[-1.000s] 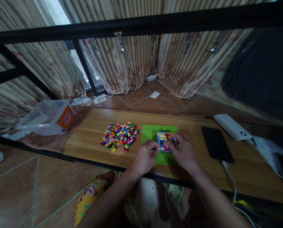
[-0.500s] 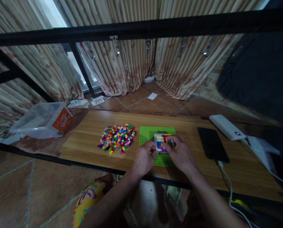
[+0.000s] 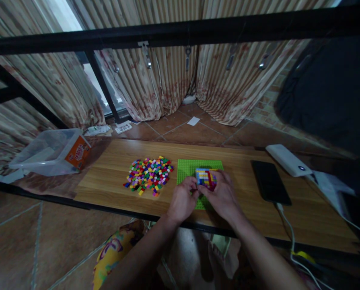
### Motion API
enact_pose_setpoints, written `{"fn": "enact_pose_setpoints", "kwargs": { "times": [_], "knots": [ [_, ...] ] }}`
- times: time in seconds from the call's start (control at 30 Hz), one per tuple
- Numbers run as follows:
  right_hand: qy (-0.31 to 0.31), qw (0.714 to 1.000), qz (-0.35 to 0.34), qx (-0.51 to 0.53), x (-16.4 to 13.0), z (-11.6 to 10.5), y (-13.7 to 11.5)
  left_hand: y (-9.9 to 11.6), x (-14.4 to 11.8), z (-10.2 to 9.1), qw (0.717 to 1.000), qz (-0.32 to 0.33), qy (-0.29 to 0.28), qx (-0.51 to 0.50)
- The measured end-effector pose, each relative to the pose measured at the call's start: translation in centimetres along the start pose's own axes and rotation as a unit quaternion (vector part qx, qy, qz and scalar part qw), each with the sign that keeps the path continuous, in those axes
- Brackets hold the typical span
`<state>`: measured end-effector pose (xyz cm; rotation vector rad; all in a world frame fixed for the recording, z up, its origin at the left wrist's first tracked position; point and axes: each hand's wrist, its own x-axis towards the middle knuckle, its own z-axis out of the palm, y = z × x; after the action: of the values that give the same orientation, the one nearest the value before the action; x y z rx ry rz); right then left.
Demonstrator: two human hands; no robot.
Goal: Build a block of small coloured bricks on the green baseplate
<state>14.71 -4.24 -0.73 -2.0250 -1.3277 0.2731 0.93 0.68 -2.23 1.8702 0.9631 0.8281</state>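
A green baseplate (image 3: 188, 169) lies on the wooden table (image 3: 113, 181), and a block of many-coloured small bricks (image 3: 204, 176) stands on it. My left hand (image 3: 182, 199) and my right hand (image 3: 222, 195) meet at the near edge of that block, fingertips pinching at its lower left corner. My right hand covers the block's right and near side. A loose pile of several small coloured bricks (image 3: 149, 174) lies to the left of the baseplate. Whether a single brick sits between my fingertips is hidden.
A black phone (image 3: 269, 182) with a white cable (image 3: 288, 225) lies right of the baseplate, a white power bank (image 3: 288, 160) behind it. A clear plastic tub (image 3: 51, 151) with an orange label stands at the left. A black metal bar (image 3: 180, 34) crosses overhead.
My right hand has slid left over the brick block and both hands have closed in together at its near left corner. The view has shifted slightly.
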Motion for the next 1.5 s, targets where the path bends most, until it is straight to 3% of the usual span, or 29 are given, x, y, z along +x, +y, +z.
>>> {"fn": "enact_pose_setpoints", "kwargs": {
  "times": [0.43,0.63,0.87,1.0,1.2,1.5],
  "knots": [
    [-0.005,1.0,0.001,0.021,0.1,0.1,0.4,0.1,0.1,-0.1,1.0,-0.012,-0.012,0.02],
    [0.066,0.993,-0.007,0.093,2.7,-1.3,1.5,0.6,0.3,-0.1,0.998,-0.039,-0.019,0.047],
    [-0.08,0.994,-0.058,0.043,4.6,-1.4,1.5,0.4,0.6,-0.2,0.996,-0.023,-0.036,0.083],
    [-0.073,0.996,-0.022,-0.037,4.6,-2.6,2.3,0.6,0.5,-0.5,0.993,-0.019,-0.063,0.102],
    [-0.06,0.994,0.025,-0.085,4.5,-3.6,4.0,0.8,0.8,0.1,0.988,-0.048,-0.012,0.144],
    [-0.115,0.986,0.03,-0.114,2.6,-1.7,3.5,1.0,2.0,0.8,0.989,-0.085,0.082,0.089]
  ]
}}
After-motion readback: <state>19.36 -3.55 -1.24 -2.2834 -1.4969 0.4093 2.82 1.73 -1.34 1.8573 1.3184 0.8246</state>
